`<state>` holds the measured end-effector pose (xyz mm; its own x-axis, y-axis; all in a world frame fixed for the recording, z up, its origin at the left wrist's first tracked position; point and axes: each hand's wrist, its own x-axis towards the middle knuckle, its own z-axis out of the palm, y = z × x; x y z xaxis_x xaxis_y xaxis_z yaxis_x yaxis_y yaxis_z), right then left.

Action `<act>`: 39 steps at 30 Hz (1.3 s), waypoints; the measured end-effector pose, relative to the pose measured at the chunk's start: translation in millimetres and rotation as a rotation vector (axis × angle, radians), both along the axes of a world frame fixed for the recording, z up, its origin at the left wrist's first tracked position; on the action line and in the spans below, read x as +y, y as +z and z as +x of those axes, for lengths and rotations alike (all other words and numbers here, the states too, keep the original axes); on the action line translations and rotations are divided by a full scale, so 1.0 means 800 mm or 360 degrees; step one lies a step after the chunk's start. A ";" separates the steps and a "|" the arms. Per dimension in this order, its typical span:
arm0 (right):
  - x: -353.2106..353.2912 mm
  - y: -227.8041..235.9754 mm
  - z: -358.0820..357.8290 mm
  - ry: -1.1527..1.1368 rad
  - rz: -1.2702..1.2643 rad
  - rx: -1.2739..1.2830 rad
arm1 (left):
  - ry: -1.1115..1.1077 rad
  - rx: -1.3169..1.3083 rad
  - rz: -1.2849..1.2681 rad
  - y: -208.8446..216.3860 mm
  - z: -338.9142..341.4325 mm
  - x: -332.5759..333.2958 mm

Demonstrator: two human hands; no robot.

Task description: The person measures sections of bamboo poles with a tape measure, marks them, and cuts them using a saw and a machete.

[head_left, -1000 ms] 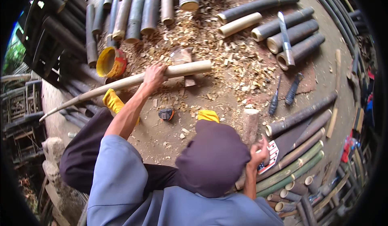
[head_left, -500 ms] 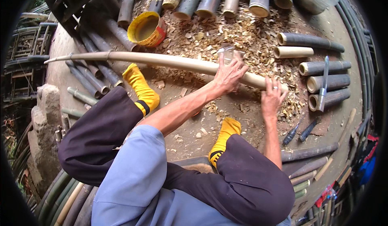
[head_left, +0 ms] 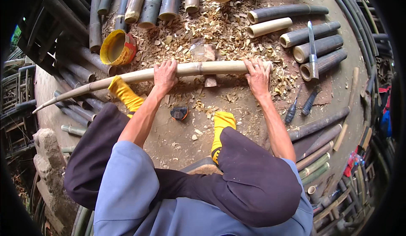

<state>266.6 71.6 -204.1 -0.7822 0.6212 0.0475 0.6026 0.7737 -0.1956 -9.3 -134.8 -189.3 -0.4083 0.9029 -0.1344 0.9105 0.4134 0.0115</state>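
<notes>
A long pale bamboo pole lies crosswise before me, thick at the right and tapering to a thin tip at the far left. My left hand is wrapped over it left of its middle. Close to the thick end, my right hand grips the pole from above. Between the two hands, the pole passes over a short wooden block on the ground. My feet, in yellow socks, rest on the near side. A small black object with an orange edge lies on the ground between my left forearm and right foot.
Wood chips cover the ground beyond the pole. A yellow and red bucket stands at the far left. Cut bamboo tubes lie at the right, a bladed tool across them. Dark-handled tools lie nearer.
My left hand has moved left along the pole, uncovering the block under it. My right hand still holds the thick end. The view has shifted, and the black object has come into sight.
</notes>
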 end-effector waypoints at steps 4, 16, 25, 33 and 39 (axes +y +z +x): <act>-0.013 0.010 0.002 -0.0156 0.0083 0.0170 | -0.0011 -0.0061 -0.0199 0.006 -0.001 0.003; -0.202 0.005 0.062 -0.0324 -0.1029 0.0811 | 0.0036 -0.0684 -0.0319 -0.031 0.123 -0.110; -0.198 0.046 0.048 -0.0884 -0.2506 0.0947 | 0.0124 -0.1775 -0.0087 0.056 0.187 0.018; -0.162 0.040 0.075 -0.0277 -0.1967 0.0898 | -0.0368 -0.1807 -0.0560 0.058 0.172 0.034; -0.019 0.026 0.074 -0.1393 -0.1681 0.1821 | 0.0400 -0.1555 -0.0323 0.051 0.128 0.030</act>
<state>326.1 56.7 -183.2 -0.1066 0.9198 -0.3776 -0.0497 -0.3842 -0.9219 93.0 -110.5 -148.8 -0.2128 0.7298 -0.6497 0.4277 0.6674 0.6096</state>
